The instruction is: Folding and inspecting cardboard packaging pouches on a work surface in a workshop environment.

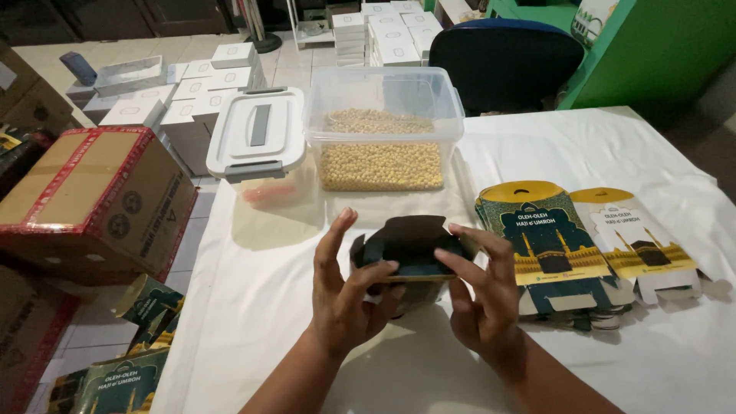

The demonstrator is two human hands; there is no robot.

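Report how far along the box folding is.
Done: nothing finished shows on the table. In hand: left hand and right hand hold one dark box, flaps open. Left: the flat boxes stacked to the right, and the tub holds pale round bits.

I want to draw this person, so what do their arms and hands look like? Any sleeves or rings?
Both forearms are bare, with no sleeves in view. The left hand and right hand wear no gloves, and no rings, watch or bracelets show. The fingernails look short and plain.
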